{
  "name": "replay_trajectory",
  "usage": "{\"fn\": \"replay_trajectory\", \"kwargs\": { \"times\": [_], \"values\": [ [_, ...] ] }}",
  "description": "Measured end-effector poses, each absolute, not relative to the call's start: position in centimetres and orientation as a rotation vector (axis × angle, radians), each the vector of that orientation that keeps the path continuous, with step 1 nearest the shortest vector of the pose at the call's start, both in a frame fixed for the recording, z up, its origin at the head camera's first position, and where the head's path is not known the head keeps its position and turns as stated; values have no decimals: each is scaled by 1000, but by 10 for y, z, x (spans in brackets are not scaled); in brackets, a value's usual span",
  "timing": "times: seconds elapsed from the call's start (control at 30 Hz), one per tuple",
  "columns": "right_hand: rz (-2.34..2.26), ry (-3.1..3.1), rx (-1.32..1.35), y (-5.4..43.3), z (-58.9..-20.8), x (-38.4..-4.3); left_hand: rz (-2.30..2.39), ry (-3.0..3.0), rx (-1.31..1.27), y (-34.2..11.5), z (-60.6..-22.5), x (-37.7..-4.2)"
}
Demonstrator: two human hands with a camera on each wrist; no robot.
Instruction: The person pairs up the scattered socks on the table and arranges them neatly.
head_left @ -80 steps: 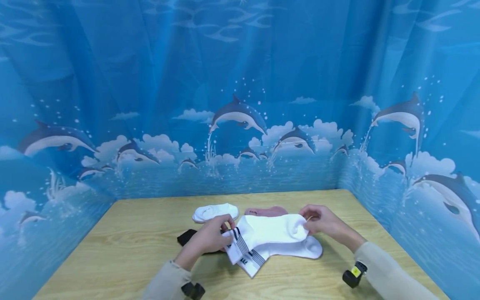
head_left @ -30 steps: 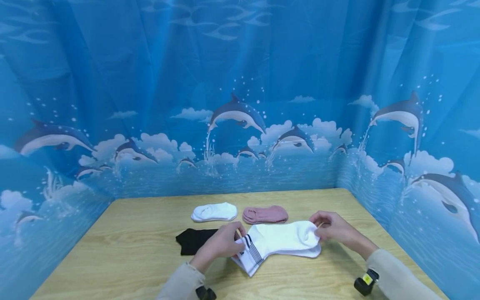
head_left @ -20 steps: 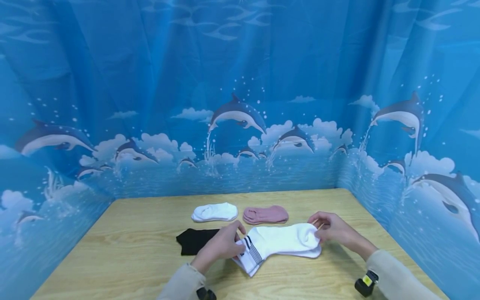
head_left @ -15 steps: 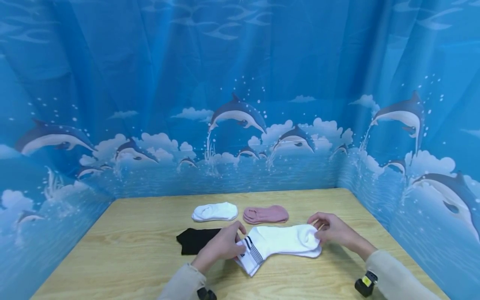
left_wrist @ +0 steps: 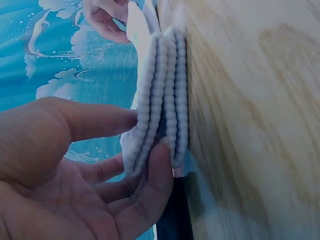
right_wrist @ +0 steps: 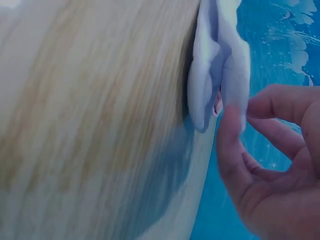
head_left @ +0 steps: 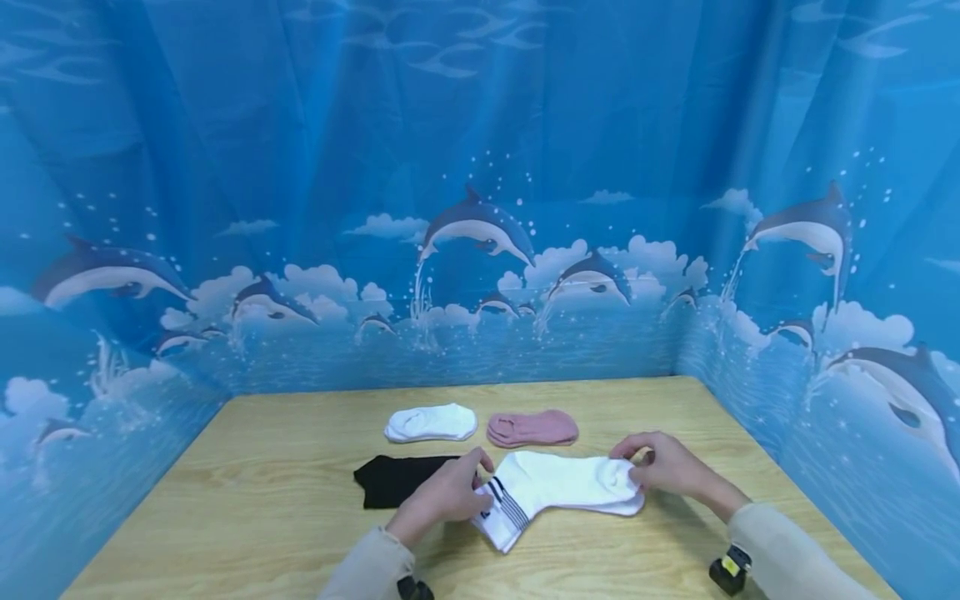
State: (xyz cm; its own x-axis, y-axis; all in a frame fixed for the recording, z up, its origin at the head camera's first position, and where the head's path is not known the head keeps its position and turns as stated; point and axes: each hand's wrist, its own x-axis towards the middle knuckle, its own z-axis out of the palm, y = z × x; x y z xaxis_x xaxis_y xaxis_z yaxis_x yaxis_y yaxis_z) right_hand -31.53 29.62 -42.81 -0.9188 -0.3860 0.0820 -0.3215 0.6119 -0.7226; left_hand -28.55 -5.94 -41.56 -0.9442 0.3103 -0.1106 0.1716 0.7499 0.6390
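Two white socks with black stripes at the cuffs lie one over the other. My left hand (head_left: 450, 490) pinches the cuff of the upper white sock (head_left: 558, 477). In the left wrist view the ribbed cuff edges (left_wrist: 146, 100) are stacked, with a fingertip between the upper and lower cuffs. At the other end, my right hand (head_left: 666, 465) pinches the upper sock's toe between thumb and fingers. The lower white sock (head_left: 633, 505) shows as a strip along the near side and toe; in the right wrist view a gap parts the two toes (right_wrist: 200, 95).
Behind on the wooden table (head_left: 262, 492) lie a folded pair of white low socks (head_left: 431, 423) and a pink pair (head_left: 532, 427). A black pair (head_left: 397, 479) lies left, partly hidden by my left hand. A blue dolphin curtain (head_left: 450, 208) closes off the back and sides.
The upper white sock has moved right and toward me, so it now covers most of the lower one. Its toe end has come down slightly. Both hands kept their pinch.
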Motion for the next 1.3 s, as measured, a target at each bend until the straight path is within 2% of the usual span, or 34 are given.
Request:
{"fn": "replay_trajectory", "kwargs": {
  "times": [0.37, 0.67, 1.3],
  "values": [
    [-845, 3020, -909, 289, -417, -316, 888, 2890, 492, -57, -415, -286],
    [-677, 3072, -1151, 257, -415, -308, 887, 2877, 762, -45, -419, -286],
    [-619, 3028, -1025, 258, -426, -302, 626, 2977, 678, -35, -427, -281]
  ]
}}
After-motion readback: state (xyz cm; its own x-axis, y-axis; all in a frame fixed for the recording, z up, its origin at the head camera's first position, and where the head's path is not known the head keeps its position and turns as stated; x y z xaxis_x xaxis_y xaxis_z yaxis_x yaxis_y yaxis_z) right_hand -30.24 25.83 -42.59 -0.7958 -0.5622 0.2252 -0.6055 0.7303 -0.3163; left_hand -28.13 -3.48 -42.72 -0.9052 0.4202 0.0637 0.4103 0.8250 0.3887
